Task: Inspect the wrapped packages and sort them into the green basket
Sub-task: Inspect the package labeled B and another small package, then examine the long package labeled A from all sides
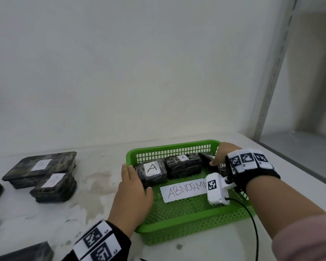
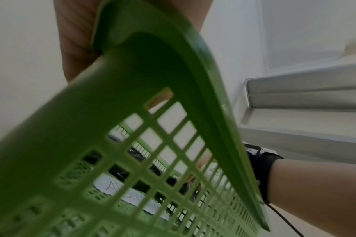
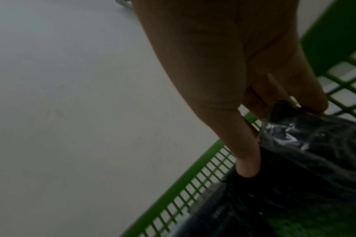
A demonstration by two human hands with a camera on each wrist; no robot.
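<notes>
Fingers of both hands engaged at the green basket (image 1: 177,223).

Head view: left hand (image 1: 134,196) fingers curled over the basket's left rim, thumb inside, beside the package marked A (image 1: 151,173); right hand (image 1: 224,155) fingertips clamped on a dark wrapped package (image 1: 207,159) at the far right corner. Left wrist view: palm against the rim (image 2: 152,32). Right wrist view: fingers (image 3: 248,166) pinch the package's crinkled film (image 3: 307,152) against the slatted wall (image 3: 193,184).
</notes>
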